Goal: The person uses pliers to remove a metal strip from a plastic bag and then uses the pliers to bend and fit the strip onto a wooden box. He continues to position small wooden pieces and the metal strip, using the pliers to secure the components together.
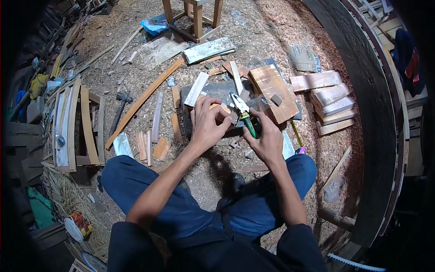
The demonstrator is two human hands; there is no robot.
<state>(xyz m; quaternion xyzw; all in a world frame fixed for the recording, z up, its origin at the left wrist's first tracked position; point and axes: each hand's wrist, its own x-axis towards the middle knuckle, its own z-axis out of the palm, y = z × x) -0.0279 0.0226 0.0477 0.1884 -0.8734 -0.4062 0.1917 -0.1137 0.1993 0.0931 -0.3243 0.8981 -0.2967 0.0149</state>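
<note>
My right hand (266,138) is closed around the green handles of a pair of pliers (247,119), whose metal jaws point up and away from me. My left hand (209,120) is to the left of the pliers, its thumb and fingers curled together. What sits between those fingertips is too small and covered to make out. Both hands are above a dark, low work block (186,97). On that block, beyond my hands, lie a pale wood strip (197,88) and a thick brown wood block (269,84) with a small dark piece (276,99) on top.
A hammer (120,106) lies to the left, beside a long curved wood strip (147,99). Stacked boards (333,102) are at the right, near a large dark beam (371,113). A wooden stool (198,20) stands ahead. A curved wooden frame (84,129) is at the left. Shavings cover the floor.
</note>
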